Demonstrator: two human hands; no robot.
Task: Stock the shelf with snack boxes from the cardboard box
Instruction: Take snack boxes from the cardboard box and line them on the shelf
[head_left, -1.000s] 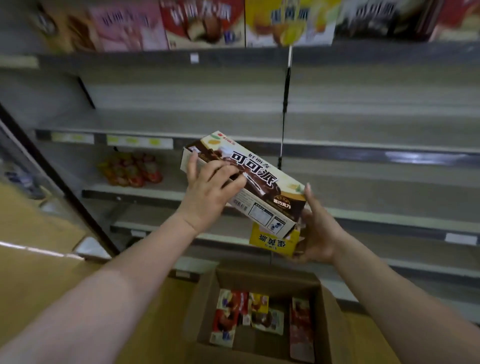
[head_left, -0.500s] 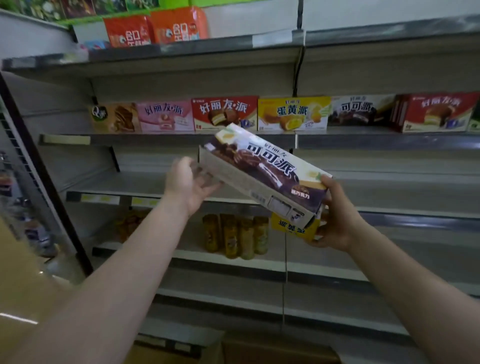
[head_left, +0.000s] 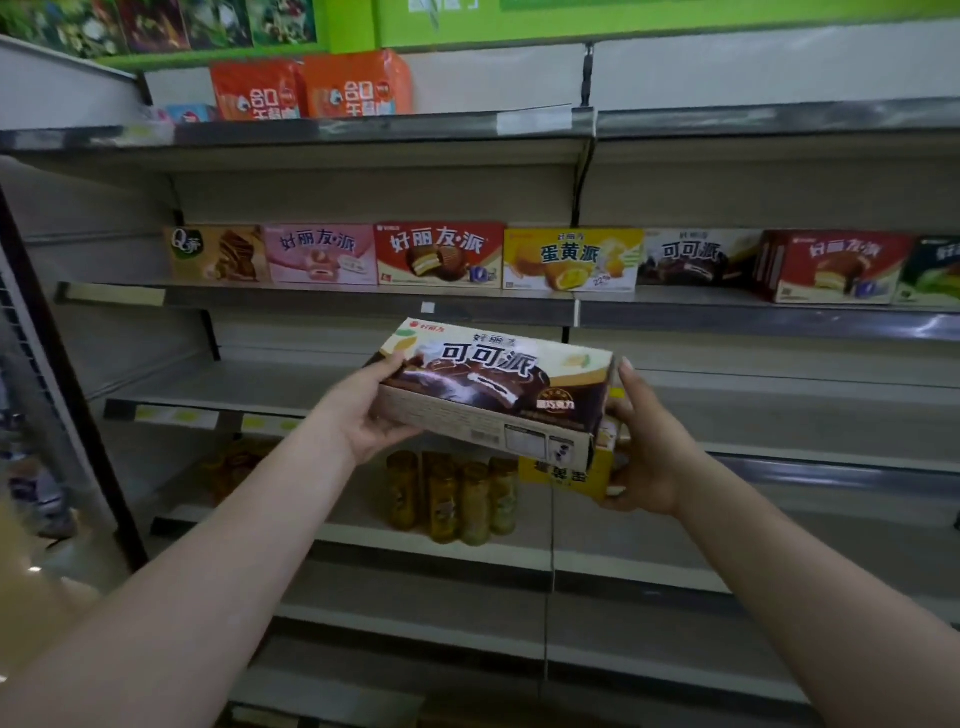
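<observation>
Brown-and-cream cardboard cocoa-pie snack box (head_left: 493, 387) now sits higher and nearly level, front face toward the camera; a second ago it was tilted steeply, low over the open carton. That carton has dropped out of view as the head came up, so the view is now all shelving.

Left hand (head_left: 371, 415) grips the box's left end, thumb on the top face, fingers curled under. It has shifted there from lying over the front face. Right hand (head_left: 641, 447) clamps the right end, fingers (head_left: 626, 374) up along the end panel. It also pins a yellow cardboard snack box (head_left: 563, 470) underneath, mostly hidden, touching the brown one.

Both boxes are in the air in front of the bare grey metal shelf (head_left: 291, 382), below the stocked shelf row (head_left: 363, 299). That row already holds a matching cocoa-pie box (head_left: 696, 257) and a yellow egg-yolk-pie box (head_left: 569, 260).

Judgement: pick-up done, carry nearly over, placement next. The box likely goes up by its match; the stacked yellow one could slip during release.
</observation>
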